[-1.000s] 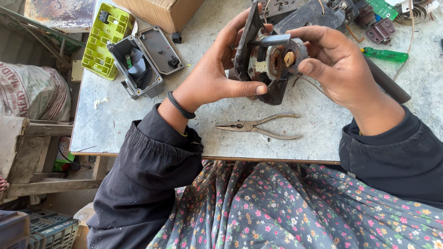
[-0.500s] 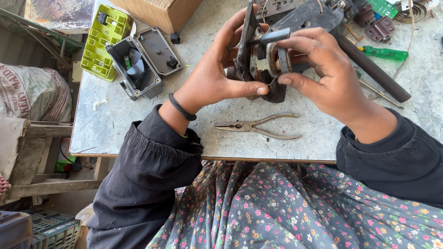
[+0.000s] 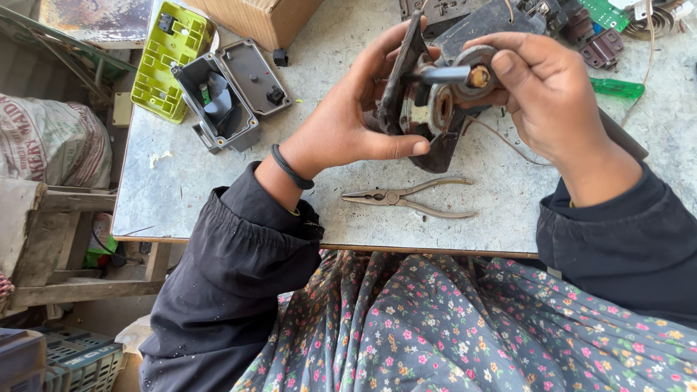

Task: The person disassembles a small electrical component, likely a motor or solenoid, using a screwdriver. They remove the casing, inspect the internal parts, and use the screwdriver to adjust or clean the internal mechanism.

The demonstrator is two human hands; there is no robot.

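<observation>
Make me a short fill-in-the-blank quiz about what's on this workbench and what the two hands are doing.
1. The left hand grips a dark metal ____ part above the table.
2. The right hand pinches a round ____ at the part's top.
3. On the table below the hands lies a pair of ____.
4. The open box at left is ____.

Missing words: motor; disc; pliers; grey

Single head cam, looking steeply down, close on left hand (image 3: 348, 127), right hand (image 3: 552, 94); counter (image 3: 218, 196) beneath.
</observation>
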